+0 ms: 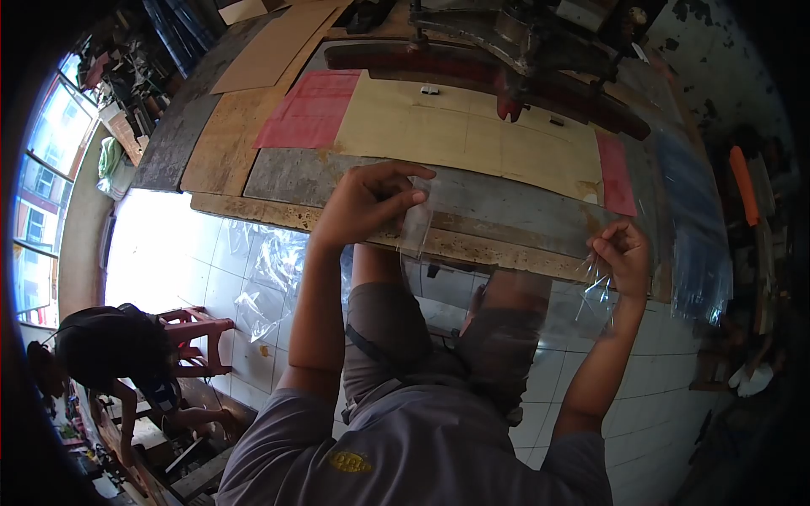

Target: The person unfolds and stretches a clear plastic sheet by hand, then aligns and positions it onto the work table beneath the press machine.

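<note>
Pinching clear plastic (416, 226) with left hand (364, 202) and right hand (623, 255), apparently stretched lengthwise between, along near edge of bench (291, 174).

Sole view head-worn (wide, black-cornered): faces forward and down, past grey short-sleeved shirt (413, 443), onto close, scuffed grey-and-brown workbench (288, 175).

The left hand (369, 201) bends at the wrist (327, 239), thumb (412, 199) and pointing finger (403, 170) close together. The right hand (626, 260) curls its fingers (607, 247).
</note>
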